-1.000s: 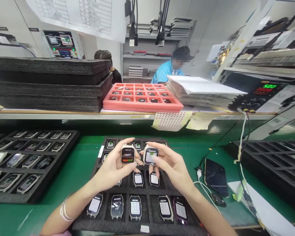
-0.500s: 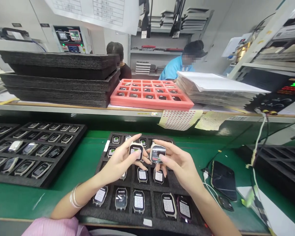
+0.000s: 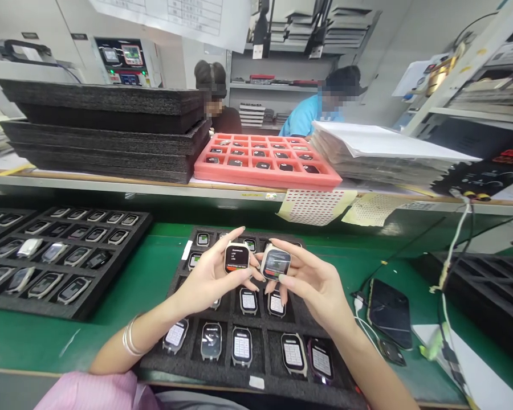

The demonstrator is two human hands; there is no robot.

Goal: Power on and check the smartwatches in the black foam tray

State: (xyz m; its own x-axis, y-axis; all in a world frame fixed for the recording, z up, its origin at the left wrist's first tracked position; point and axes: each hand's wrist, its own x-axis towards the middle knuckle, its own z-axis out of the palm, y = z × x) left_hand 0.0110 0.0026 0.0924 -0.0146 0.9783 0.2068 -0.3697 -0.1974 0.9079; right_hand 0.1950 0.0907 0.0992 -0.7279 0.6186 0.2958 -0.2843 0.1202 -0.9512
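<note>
My left hand (image 3: 211, 276) grips a smartwatch without a strap (image 3: 237, 258), its dark screen showing small white text and a red band at the bottom. Beside it, my right hand (image 3: 314, 282) holds a second smartwatch (image 3: 276, 263) with a pale case and a glossy, reflective screen; my thumb is at its lower edge. Both watches are raised above a black foam tray (image 3: 222, 376). In the tray's compartments lie several more smartwatches (image 3: 241, 345), many with lit white list screens. My hands and forearms cover part of the tray.
Another black foam tray (image 3: 83, 304) of watches lies at left. On the shelf stand stacked black trays (image 3: 102, 136), a red foam tray (image 3: 265, 177) and a paper stack (image 3: 380, 154). A phone (image 3: 389, 313) with cables lies at right. Two people sit beyond the shelf.
The left watch's screen has gone from a light and green display to dark with text and a red band. My left thumb has slid down off that screen. My right thumb has shifted slightly lower.
</note>
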